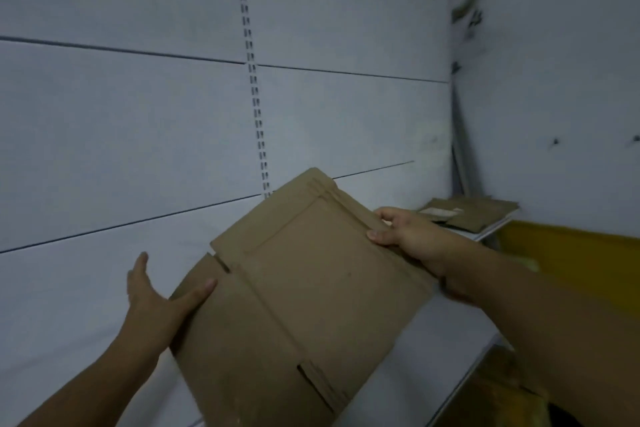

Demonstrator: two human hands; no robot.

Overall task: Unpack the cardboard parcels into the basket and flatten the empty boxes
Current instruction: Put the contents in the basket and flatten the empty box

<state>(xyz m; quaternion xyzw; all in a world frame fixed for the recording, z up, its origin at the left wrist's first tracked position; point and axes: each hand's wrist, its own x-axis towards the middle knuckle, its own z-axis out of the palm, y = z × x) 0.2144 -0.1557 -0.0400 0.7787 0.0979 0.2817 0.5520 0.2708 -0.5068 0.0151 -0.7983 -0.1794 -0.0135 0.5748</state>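
Note:
A flattened brown cardboard box (298, 295) is held up in front of me, tilted, above a white shelf. My right hand (405, 236) grips its upper right edge, thumb on the face and fingers curled behind. At the box's left edge, my left hand (156, 298) has straight fingers, the thumb lying on the cardboard face and the other fingers spread to the left. No basket can be made out.
Flattened cardboard (467, 213) lies on the white shelf (440, 340) at the far right, by the corner. A white panelled wall with a slotted upright (254, 87) fills the background. A yellow surface (571, 253) runs along the right, below the shelf's edge.

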